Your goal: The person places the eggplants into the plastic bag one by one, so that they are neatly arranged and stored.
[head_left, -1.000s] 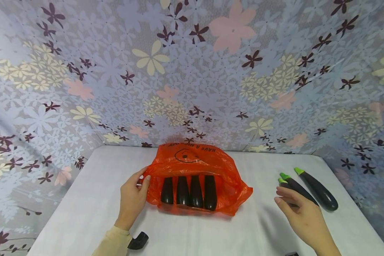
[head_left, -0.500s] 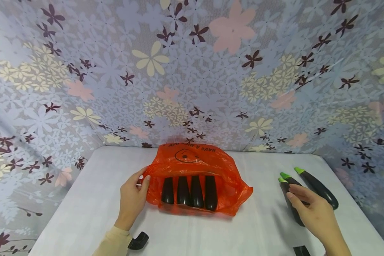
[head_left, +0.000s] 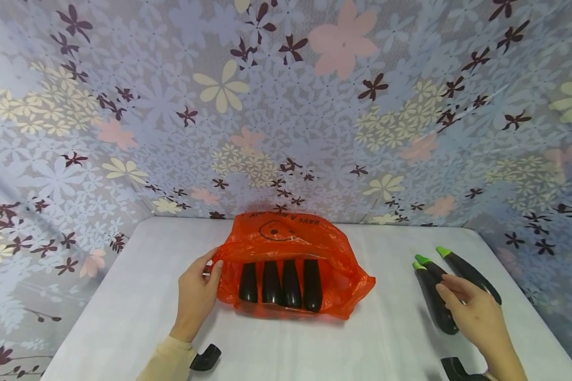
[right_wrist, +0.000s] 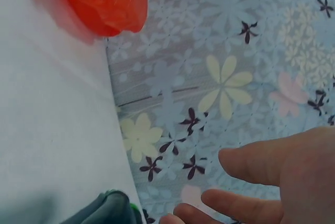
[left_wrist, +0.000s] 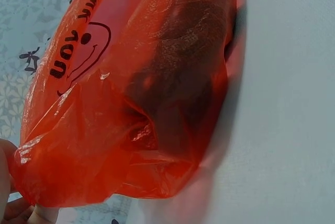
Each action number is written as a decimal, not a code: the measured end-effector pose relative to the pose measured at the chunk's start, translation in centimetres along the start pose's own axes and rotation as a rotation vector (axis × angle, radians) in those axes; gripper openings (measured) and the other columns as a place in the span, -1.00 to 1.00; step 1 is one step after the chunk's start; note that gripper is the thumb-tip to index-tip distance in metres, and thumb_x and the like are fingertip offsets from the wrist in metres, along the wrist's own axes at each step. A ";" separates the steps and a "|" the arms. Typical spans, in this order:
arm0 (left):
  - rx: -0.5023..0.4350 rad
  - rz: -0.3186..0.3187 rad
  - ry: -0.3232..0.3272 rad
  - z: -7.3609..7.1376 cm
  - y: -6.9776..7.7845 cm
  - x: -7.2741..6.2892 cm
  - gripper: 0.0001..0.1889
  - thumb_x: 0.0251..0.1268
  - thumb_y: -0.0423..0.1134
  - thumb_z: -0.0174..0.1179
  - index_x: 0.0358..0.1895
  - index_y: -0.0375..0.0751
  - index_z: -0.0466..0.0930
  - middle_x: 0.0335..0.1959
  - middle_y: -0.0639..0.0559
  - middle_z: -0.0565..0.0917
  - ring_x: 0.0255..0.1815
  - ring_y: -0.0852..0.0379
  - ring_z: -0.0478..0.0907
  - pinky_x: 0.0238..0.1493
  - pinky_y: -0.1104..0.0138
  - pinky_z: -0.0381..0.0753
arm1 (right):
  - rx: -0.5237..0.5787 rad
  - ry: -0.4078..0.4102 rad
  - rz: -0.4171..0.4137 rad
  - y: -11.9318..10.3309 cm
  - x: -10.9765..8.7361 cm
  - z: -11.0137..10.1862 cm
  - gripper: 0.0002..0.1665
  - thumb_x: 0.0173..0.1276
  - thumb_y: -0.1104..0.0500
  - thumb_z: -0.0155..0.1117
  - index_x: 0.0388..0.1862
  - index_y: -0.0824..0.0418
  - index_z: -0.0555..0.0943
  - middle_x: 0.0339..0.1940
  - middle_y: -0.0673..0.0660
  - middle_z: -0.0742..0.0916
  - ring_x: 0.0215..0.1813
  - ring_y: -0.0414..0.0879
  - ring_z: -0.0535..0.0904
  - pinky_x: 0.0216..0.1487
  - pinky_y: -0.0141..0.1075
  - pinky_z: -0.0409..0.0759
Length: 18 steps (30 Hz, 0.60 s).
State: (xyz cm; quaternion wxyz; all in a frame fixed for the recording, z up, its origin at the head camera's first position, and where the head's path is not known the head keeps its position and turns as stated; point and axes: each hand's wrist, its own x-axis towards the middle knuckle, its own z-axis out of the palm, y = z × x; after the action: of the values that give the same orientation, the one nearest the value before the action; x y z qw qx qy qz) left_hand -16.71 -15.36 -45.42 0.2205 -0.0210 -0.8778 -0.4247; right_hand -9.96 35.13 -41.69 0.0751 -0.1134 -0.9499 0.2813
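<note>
My left hand [head_left: 197,296] pinches the left edge of a red plastic bag [head_left: 319,241]. The bag lies with its mouth spread toward me, and several dark eggplants [head_left: 272,286] are side by side inside it. In the left wrist view, the bag's film [left_wrist: 68,166] hangs from my fingertips. To the right, my right hand [head_left: 476,312] hovers over three eggplants with green stem ends: a near one [head_left: 434,296], a middle one [head_left: 436,270] partly hidden by my fingers, and a far one [head_left: 469,272]. Thumb and fingers [right_wrist: 251,164] stand apart with nothing between them.
Everything lies on a white table [head_left: 143,275]. A flowered cloth [head_left: 286,106] rises behind the table and along its sides. Black wrist pieces [head_left: 206,358] show at both forearms.
My right hand has moved right and toward me, uncovering the near eggplant and covering part of the middle one. My left hand and the bag have stayed in place.
</note>
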 end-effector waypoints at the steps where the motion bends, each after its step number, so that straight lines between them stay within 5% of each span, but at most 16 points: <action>1: 0.000 0.000 -0.002 0.0 0.0 0.0 -0.62 0.41 -0.27 0.27 0.25 -0.22 0.62 -0.13 -0.11 0.71 -0.33 0.08 0.57 -0.38 0.40 0.64 | -0.002 0.003 0.013 0.2 0.1 0.1 -0.35 0.57 -0.09 0.09 0.29 0.46 0.49 0.02 0.45 0.71 -0.33 0.01 0.73 -0.23 0.16 0.58; 11: 0.006 0.006 -0.009 0.0 0.0 0.0 -0.61 0.42 -0.26 0.26 0.27 -0.22 0.60 -0.08 -0.12 0.71 -0.31 0.07 0.58 -0.36 0.40 0.65 | -0.013 -0.044 0.218 1.4 0.9 0.0 -0.26 0.57 -0.14 0.03 0.37 0.46 0.41 0.19 0.50 0.60 0.00 0.32 0.66 -0.11 0.19 0.55; 18: 0.005 0.000 -0.021 -0.1 0.1 0.0 -0.61 0.43 -0.24 0.25 0.28 -0.20 0.60 -0.07 -0.11 0.71 -0.30 0.08 0.58 -0.33 0.40 0.65 | -0.048 -0.059 0.254 2.1 1.1 -0.1 -0.23 0.57 -0.16 -0.01 0.35 0.51 0.39 0.22 0.52 0.57 0.17 0.46 0.48 0.08 0.31 0.43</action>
State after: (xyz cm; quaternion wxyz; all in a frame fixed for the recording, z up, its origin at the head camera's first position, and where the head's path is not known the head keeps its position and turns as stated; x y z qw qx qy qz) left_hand -16.63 -15.33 -45.31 0.2113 -0.0250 -0.8810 -0.4225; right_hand -10.62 37.15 -42.69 0.0083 -0.2263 -0.9362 0.2689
